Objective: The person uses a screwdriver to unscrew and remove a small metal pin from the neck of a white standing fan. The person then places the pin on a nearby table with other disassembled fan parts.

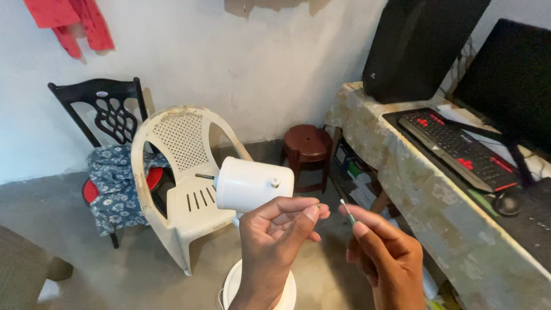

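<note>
**Inspector:** Head view check. Describe the item at the hands.

**Technician:** White cylindrical plastic motor housing (pixel 252 185), smooth and matte, with a small round knob on top and a thin dark metal shaft projecting from its left end. Long axis runs nearly level, left to right, with the shaft pointing left toward the cream perforated plastic chair (pixel 182 172). The housing sits just right of that chair, above a round white plastic base (pixel 235 287).

**Inspector:** Hand states?

**Technician:** Left hand (pixel 275 238) is in front of the housing, fingers curled, thumb and forefinger pinched on a tiny metal part (pixel 319 204) too small to identify. Right hand (pixel 387 258), further right of the chair, is loosely closed, pinching a thin screwdriver with a green handle (pixel 348 212), tip angled up and left toward the housing.

**Inspector:** Surroundings?

**Technician:** Dark brown round plastic stool (pixel 308 146) stands right of the chair.
</note>
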